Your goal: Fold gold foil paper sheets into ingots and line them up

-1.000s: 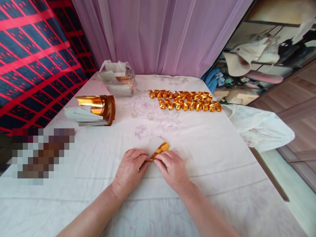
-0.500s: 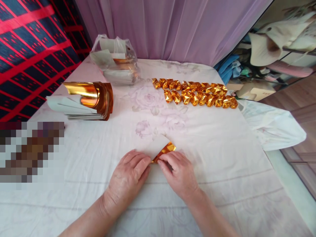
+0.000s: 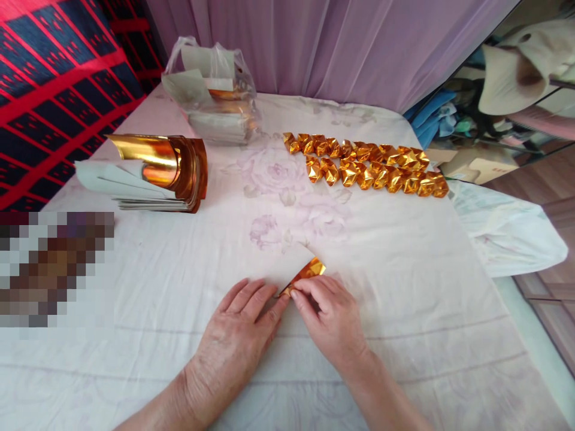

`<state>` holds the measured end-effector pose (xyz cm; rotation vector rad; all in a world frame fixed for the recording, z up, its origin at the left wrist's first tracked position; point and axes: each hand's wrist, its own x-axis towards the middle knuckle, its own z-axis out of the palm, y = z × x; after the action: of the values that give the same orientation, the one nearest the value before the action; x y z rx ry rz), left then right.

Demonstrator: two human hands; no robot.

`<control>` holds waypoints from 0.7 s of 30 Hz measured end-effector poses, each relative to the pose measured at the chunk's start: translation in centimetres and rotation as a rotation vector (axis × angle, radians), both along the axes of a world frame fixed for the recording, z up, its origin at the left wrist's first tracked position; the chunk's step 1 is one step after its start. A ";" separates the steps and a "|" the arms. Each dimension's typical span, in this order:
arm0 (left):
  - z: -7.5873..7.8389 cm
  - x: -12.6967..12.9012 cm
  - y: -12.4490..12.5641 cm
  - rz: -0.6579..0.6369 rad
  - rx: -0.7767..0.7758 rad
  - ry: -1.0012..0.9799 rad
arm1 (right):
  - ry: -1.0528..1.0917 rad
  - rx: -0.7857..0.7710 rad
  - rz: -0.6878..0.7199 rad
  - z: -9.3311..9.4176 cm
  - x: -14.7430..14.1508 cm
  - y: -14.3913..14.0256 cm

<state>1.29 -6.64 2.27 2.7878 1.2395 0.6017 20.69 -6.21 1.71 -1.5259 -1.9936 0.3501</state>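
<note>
Left hand has moved its thumb forward to the paper, fingers spread. Right hand pinches the near edge. Cloth stretches to far gold pieces.

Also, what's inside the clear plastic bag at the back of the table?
Inside the clear plastic bag show pale sheets and some shiny gold material. Whatever lies beneath those outer layers is covered.

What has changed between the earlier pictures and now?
The left hand has brought its thumb rightward to the folded edge of the foil sheet, nearer the right hand. Nothing was let go: both hands stay on the sheet. The gold pieces, foil stack and plastic bag stayed put; the camera view shifted.
</note>
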 end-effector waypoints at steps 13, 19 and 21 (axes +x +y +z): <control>0.1 0.2 0.0 0.017 -0.035 -0.016 | -0.001 -0.013 -0.017 0.0 -0.1 0.0; 0.1 0.2 0.0 0.026 -0.038 -0.026 | -0.010 -0.015 -0.022 -0.1 -0.2 0.0; 0.1 0.2 0.0 0.023 -0.044 -0.019 | -0.012 -0.016 -0.023 -0.1 -0.2 0.0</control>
<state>1.52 -6.61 2.36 2.7299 1.2669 0.5937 20.50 -6.24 1.63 -1.5633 -1.9857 0.3494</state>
